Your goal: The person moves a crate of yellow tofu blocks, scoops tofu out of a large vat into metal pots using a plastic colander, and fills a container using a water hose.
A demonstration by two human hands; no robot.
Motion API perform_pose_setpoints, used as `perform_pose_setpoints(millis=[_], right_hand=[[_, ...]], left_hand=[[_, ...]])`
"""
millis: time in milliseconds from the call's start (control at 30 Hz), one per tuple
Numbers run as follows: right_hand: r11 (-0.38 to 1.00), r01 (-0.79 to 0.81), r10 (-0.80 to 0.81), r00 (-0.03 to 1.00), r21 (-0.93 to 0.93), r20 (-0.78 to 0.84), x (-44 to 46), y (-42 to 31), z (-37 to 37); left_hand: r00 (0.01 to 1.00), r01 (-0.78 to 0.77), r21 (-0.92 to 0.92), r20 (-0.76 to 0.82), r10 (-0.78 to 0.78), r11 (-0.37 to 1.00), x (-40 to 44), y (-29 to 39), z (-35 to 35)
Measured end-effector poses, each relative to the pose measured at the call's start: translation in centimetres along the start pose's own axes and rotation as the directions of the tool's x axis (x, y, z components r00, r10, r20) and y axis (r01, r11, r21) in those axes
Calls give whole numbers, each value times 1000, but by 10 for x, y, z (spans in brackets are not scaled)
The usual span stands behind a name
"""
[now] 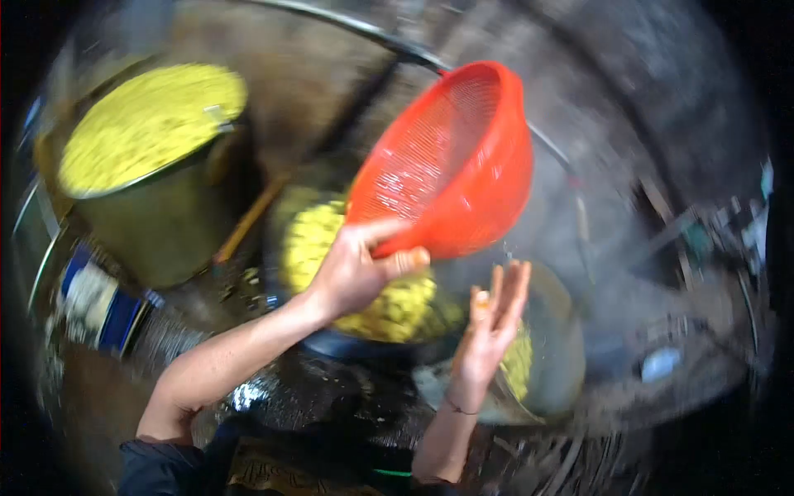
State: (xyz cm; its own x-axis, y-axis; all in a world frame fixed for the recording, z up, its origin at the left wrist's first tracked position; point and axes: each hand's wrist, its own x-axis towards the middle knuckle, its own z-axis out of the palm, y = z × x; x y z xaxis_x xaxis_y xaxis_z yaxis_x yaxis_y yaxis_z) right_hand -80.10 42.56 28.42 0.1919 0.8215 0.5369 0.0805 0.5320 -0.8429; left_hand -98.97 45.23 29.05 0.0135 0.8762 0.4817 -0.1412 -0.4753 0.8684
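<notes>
A red plastic colander (496, 186) is tilted on its side in front of me, its inside facing left and wet-looking. My left hand (356, 269) grips its near rim, thumb on the outside. Just below the colander and apart from it, my right hand (495, 322) is raised with fingers stretched and nothing visible in the palm. Beneath my left hand, a dark tub (351, 345) holds yellow chunks (397, 310), partly hidden by my arm. Behind my right hand stands a wide grey pan (562, 364) with some yellow food (518, 364) inside.
A large metal pot (157, 236) heaped with yellow food (157, 120) stands at the left. Beside it are a blue and white container (95, 298) and a wooden stick (252, 219). A hose-like line (356, 26) crosses the top. Steam blurs the right side; the ground looks wet.
</notes>
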Motion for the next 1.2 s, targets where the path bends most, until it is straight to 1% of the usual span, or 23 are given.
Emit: perform_pose_setpoints(millis=[33,67,100,133,200,267,333,367,433,467,533,567,600,667,733,800,867,900,933,967,1000,1067,1200], right_hand=[[991,-77,64,992,110,113,-14,-1,59],[964,-153,103,968,217,228,-28,-5,120],[957,-130,44,948,258,316,-43,6,175],[949,-109,-19,917,297,399,-59,20,227],[899,-235,135,952,370,276,-95,38,322],[731,-553,415,825,400,383,-111,73,382],[547,-714,518,699,437,494,-120,100,437],[472,-771,517,635,428,574,-115,119,465],[479,-808,560,583,344,589,-90,114,526],[707,-639,438,733,305,521,-70,118,560],[918,-240,126,932,316,340,-24,133,624],[992,36,-72,943,117,325,-1,135,654],[953,301,-290,893,23,344,17,131,682],[942,330,-281,868,-53,409,45,134,747],[806,582,-443,719,-113,536,82,167,820],[793,569,-323,696,-218,641,86,164,871],[582,734,-248,570,-350,783,86,164,911],[621,723,-173,504,-303,846,89,174,930],[661,705,-98,421,-257,902,89,186,945],[493,819,-69,373,-293,925,83,178,958],[526,825,-72,286,-207,955,86,180,970],[640,745,-37,275,-188,961,86,205,996],[693,653,112,321,-305,940,61,227,1019]], left_hand=[[965,-228,255,-66,252,940,-22,-15,-41],[933,-290,527,-30,359,799,-47,-23,-87],[919,-251,681,-56,391,687,-70,-24,-123],[978,-110,774,-27,205,624,-92,-30,-162],[947,-80,838,-105,304,539,-126,-37,-223],[957,44,872,-177,231,488,-150,-32,-278],[923,186,948,-260,285,260,-166,-8,-316],[897,227,898,-344,278,377,-175,8,-339],[820,337,888,-440,366,312,-195,25,-396],[781,404,866,-494,383,293,-207,28,-429],[659,509,813,-579,479,282,-229,6,-499],[615,580,751,-657,437,314,-236,-1,-534],[562,648,680,-731,388,343,-243,-9,-569],[444,702,523,-852,278,484,-247,-30,-647],[339,821,442,-887,315,361,-242,-49,-728],[328,906,395,-882,338,151,-235,-52,-800],[282,956,293,-896,342,-21,-238,-64,-863],[240,971,219,-902,360,-98,-243,-75,-887],[198,980,185,-908,369,-69,-250,-85,-906],[71,995,87,-960,273,48,-251,-89,-918],[-50,988,-26,-986,161,151,-253,-93,-929],[-91,995,-85,-989,115,58,-283,-125,-949],[-230,966,-244,-963,140,-90,-259,-115,-941]])
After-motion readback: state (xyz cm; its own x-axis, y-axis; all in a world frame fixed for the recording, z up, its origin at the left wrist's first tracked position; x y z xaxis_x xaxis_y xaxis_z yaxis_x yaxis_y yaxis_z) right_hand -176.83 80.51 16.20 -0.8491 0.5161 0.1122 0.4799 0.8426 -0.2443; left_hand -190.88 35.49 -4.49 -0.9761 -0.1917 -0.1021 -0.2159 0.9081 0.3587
